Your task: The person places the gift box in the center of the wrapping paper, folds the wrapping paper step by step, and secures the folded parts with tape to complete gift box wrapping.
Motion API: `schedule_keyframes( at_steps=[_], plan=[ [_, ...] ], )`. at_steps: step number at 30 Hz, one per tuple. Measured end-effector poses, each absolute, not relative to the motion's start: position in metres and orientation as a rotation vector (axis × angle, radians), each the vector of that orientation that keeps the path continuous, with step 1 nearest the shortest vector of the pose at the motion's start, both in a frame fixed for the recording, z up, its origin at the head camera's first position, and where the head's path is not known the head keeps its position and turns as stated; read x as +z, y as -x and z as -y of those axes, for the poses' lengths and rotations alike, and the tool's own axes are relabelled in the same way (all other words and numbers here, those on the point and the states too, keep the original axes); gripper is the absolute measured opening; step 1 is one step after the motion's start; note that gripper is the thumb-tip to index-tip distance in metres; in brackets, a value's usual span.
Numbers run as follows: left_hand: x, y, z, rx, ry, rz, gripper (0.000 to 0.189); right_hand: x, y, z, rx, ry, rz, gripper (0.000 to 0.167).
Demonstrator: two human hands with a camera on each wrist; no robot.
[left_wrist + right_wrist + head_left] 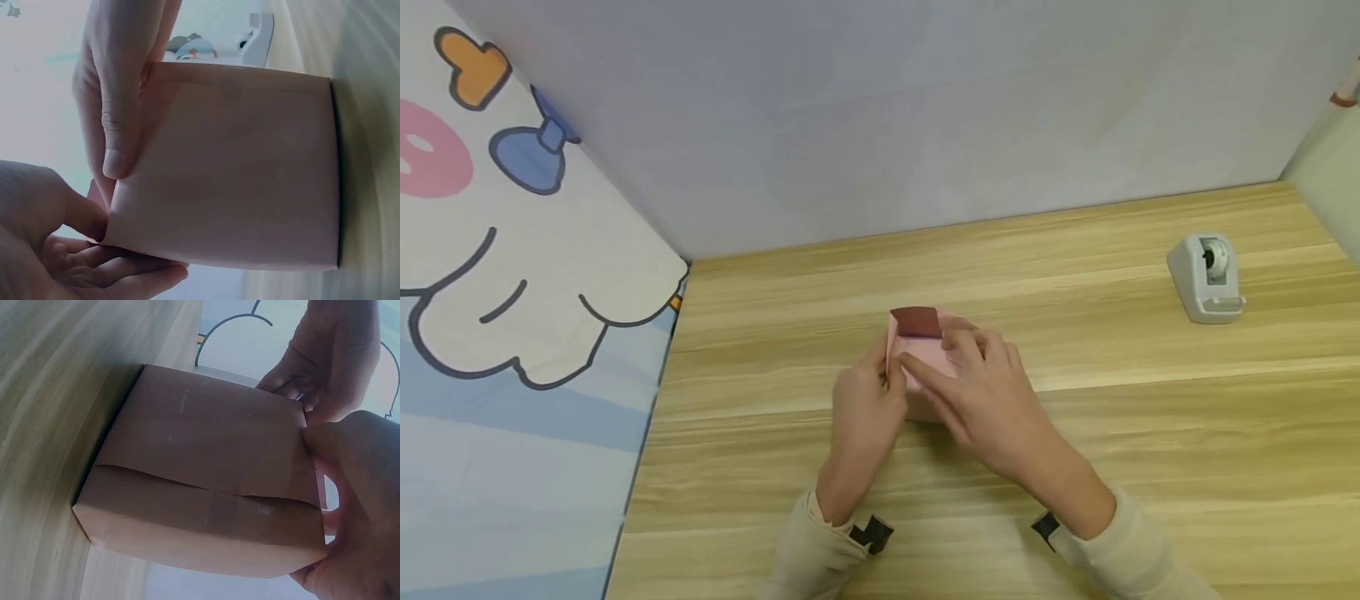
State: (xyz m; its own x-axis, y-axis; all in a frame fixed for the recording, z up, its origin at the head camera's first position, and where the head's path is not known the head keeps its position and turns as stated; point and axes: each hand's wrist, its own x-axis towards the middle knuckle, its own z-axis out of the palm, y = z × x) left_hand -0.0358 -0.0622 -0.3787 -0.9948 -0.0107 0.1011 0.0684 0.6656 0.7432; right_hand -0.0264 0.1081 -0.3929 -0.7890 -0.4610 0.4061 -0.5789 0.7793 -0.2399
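A pink paper box (231,162) stands upright on the table, its top toward me. At its far rim a dark red flap (917,322) sticks up in the head view. My left hand (865,408) pinches the near left corner of the rim between thumb and fingers. My right hand (996,404) holds the rim from the right, its thumb stretched across to the left corner close to the left hand. An overlapping paper seam runs up one side of the box (206,444) in the right wrist view. Both hands hide part of the opening.
A white tape dispenser (1213,279) with a roll of tape stands at the right back of the wooden table (760,333). A grey-white wall (925,125) closes off the back, and a cartoon-printed panel (550,275) borders the left side.
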Motion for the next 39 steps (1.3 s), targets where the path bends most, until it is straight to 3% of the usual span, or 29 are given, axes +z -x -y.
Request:
schedule_keyframes(
  at_steps=[9,26,39],
  plan=[
    [-0.386,0.027,0.057,-0.970,0.149,2.726,0.033,-0.393,0.027,-0.113,0.667,-0.794,2.597,0.036],
    [-0.393,0.000,0.051,-0.599,0.349,2.664,0.047,-0.395,0.028,-0.115,0.784,-0.746,2.547,0.034],
    [-0.393,-0.003,0.052,-0.272,0.511,2.702,0.052,-0.399,0.028,-0.113,0.686,-0.806,2.444,0.049]
  ],
)
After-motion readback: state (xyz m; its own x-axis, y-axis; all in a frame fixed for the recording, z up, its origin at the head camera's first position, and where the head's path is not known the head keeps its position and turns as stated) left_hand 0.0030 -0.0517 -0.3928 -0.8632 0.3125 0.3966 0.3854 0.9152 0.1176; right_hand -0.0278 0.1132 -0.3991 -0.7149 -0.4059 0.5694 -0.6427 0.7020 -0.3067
